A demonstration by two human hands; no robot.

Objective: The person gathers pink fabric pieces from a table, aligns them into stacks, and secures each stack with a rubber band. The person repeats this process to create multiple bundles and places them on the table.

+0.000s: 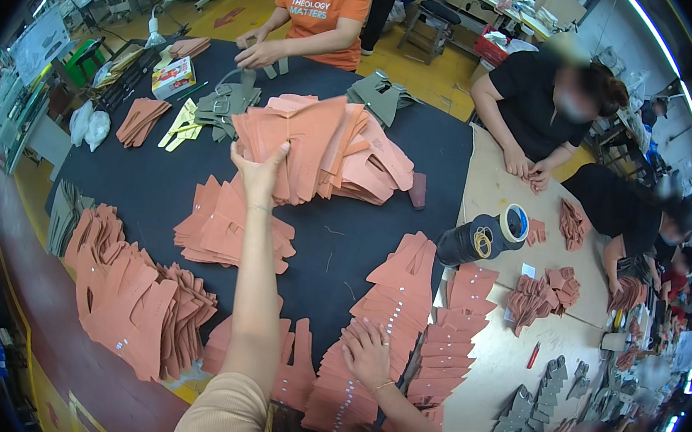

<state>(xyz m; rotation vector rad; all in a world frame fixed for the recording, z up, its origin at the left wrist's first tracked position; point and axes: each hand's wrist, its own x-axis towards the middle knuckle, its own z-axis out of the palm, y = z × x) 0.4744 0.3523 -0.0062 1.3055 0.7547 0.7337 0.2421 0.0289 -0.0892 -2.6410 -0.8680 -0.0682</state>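
My left hand point(260, 173) reaches out over the dark table to a big pile of salmon-coloured cut pieces point(307, 141), perhaps leather. Its thumb presses on the top piece, while the fingers partly vanish at the pile's left edge. Under my left forearm lies a smaller fanned stack of the same pieces point(224, 225). My right hand point(366, 353) rests flat, fingers spread, on a long overlapping row of salmon pieces point(396, 300) marked with small white stickers. A second stickered row point(454, 343) runs just right of it.
Heaped salmon pieces point(125, 303) line the table's left edge. Grey-green pieces point(227, 109) lie beyond, near an orange-shirted co-worker point(324, 14). A dark cylinder with tape rolls point(477, 241) stands at right. More co-workers sit around a light table point(492, 172).
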